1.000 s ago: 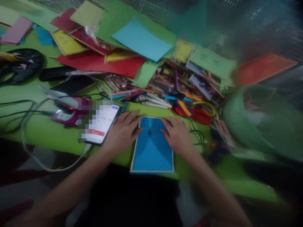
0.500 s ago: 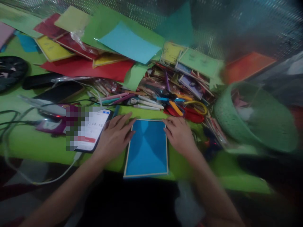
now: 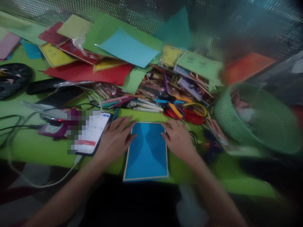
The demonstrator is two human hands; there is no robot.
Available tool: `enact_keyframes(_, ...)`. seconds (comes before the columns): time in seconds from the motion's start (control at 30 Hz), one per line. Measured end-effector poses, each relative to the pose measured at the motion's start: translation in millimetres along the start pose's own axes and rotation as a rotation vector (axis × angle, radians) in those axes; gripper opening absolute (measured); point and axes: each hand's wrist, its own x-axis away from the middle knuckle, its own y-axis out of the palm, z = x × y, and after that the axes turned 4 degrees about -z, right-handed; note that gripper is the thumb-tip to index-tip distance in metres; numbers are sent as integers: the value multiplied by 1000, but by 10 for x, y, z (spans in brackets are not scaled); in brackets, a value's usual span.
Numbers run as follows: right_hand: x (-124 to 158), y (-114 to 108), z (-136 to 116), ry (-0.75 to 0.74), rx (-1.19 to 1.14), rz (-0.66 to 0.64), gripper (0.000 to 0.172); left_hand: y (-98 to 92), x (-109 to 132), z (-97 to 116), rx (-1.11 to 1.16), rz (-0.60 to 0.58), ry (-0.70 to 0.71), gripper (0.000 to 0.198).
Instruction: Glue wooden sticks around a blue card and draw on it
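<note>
A blue paper panel with a pale wooden frame (image 3: 147,156) lies on the green table (image 3: 35,145) near its front edge. My left hand (image 3: 115,138) rests flat with fingers stretched out on the panel's upper left edge. Pressed flat at the upper right edge is my right hand (image 3: 178,138), its fingers extended too. Neither hand holds anything. A lit phone (image 3: 91,132) lies just left of my left hand.
Sheets of coloured paper (image 3: 127,47) and cards pile up at the back. Pens, sticks and scissors (image 3: 184,110) lie behind the panel. A green basket (image 3: 255,119) stands at the right. Cables (image 3: 14,126) and a purple device (image 3: 53,129) lie at the left.
Both hands slid outward from the panel's top middle to its side edges, uncovering its centre. The view shifted slightly right.
</note>
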Motion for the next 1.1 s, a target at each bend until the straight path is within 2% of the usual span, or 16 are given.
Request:
enact_keyframes(0.17,3,18,-38,-5,-2,29,44,34,34,3,25,32,0,48)
enact_keyframes(0.37,-18,57,-133,-48,-13,-22,49,35,37,2,10,12,-2,47)
enact_keyframes(0.7,-44,113,-167,-22,-6,-54,50,30,33,16,-24,-23,8,50)
enact_keyframes(1.1,-17,59,-110,1,-9,-48,53,34,73,-9,14,41,0,50)
